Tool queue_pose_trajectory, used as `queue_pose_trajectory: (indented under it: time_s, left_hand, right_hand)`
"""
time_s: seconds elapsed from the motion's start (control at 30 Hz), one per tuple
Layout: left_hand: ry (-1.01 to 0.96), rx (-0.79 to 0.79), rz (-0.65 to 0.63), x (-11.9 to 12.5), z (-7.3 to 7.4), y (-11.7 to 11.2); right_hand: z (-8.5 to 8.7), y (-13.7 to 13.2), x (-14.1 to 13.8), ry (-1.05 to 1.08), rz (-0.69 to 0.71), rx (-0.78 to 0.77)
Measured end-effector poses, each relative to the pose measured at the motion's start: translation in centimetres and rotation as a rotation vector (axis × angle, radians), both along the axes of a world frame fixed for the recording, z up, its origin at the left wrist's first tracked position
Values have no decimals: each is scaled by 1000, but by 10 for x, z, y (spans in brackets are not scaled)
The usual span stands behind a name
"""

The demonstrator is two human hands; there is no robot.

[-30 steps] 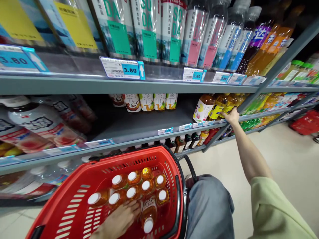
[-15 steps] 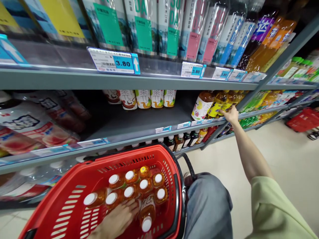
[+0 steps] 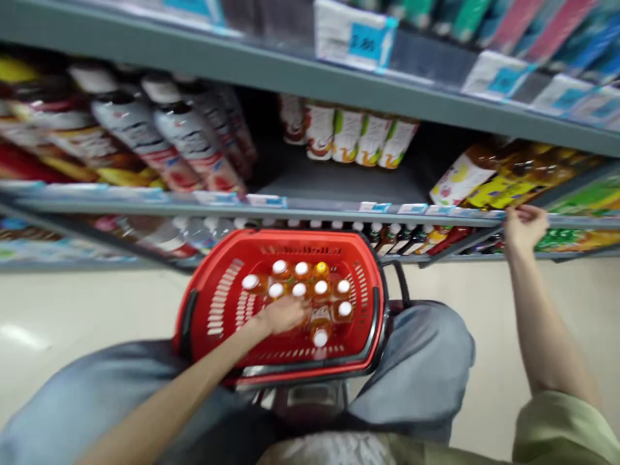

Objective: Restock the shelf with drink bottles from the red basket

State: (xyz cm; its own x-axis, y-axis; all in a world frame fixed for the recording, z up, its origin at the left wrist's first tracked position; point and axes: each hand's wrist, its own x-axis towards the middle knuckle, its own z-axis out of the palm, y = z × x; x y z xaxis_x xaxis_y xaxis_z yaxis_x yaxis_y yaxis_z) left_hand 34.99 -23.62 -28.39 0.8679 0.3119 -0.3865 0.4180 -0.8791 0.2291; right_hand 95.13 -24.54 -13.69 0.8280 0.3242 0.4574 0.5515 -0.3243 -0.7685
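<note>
In the head view my left hand (image 3: 288, 314) reaches into a red shopping basket (image 3: 220, 258) between my knees. Its fingers rest among bottles of amber drink (image 3: 320, 289), most of them white-capped, close to a leaning bottle (image 3: 320, 326). Blur and the bottles hide the fingertips, so any grip is unclear. Out to the right, my right hand (image 3: 527, 227) is at the front of a shelf, fingers curled over the shelf edge (image 3: 465, 212). Just behind and to its left stand yellow-labelled bottles (image 3: 498, 190).
White cartons (image 3: 346, 135) stand deeper on the middle shelf. Large peach-label bottles (image 3: 194, 139) fill its left part. Price tags (image 3: 356, 35) line the upper shelf edge. Dark bottles (image 3: 394, 239) sit on the lowest shelf. A black basket handle (image 3: 402, 284) sticks out at the right.
My view has tilted down and turned left, so the whole basket and both knees show. The right hand's fingers, stretched before by the yellow-labelled bottles, are now curled at the shelf edge.
</note>
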Motion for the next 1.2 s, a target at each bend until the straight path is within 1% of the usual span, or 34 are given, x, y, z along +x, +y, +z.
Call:
queue_pose_trajectory:
  time_s: [0.07,0.13,0.2,0.23,0.27,0.3,0.33,0.37,0.43,0.5,0.53,0.57,0.6,0.67,0.8,0.9,1.03,1.1,1.2]
  left_hand:
    - [20,13,132,-4,9,6]
    - [65,39,255,-11,14,10]
    - [103,43,329,-17,16,10]
    - [118,37,351,-19,16,9]
    - [129,26,361,-20,17,8]
    - [139,13,366,-21,18,6]
    - [146,0,367,-21,19,4]
    - [149,-12,365,-21,21,2]
    - [148,-28,359,-23,29,1]
    - [145,-31,363,-27,38,2]
    - [143,-26,372,-30,43,3]
    - [142,-17,387,-34,48,5]
    - [141,-5,405,-38,52,7]
    - [144,21,449,-46,59,10]
    - [158,11,498,-52,65,14]
    - [139,-23,508,-46,69,15]
    - [94,-49,510,-34,76,13]
    - [67,-60,502,-30,77,14]
    - [36,-67,505,-30,74,17]
  right_hand:
    - [9,-4,-37,-11,87,24]
    - [24,-5,-86,-43,276,-18]
    - [39,-6,-143,-91,592,-219]
    - [44,-5,-172,-136,780,-371]
    - [46,-5,-201,-188,977,-524]
    - [44,-5,-230,-272,1134,-642]
    - [38,-5,-256,-366,1234,-716]
    - [27,-5,-281,-441,1329,-793]
    - [-5,-6,-322,-529,1501,-940]
    - [-43,-9,-351,-518,1596,-1049]
    - [-61,-10,-362,-501,1580,-1117]
    - [-77,-10,-369,-491,1525,-1173]
    - [-91,-8,-375,-492,1474,-1196]
    - [-112,-1,-381,-500,1383,-1196]
    - [-138,23,-389,-499,1294,-1136]
    - [-164,37,-399,-500,1259,-1125]
    - [-201,46,-413,-495,1215,-1128]
    - [-213,49,-416,-485,1167,-1109]
    - [-221,52,-417,-454,1106,-1066]
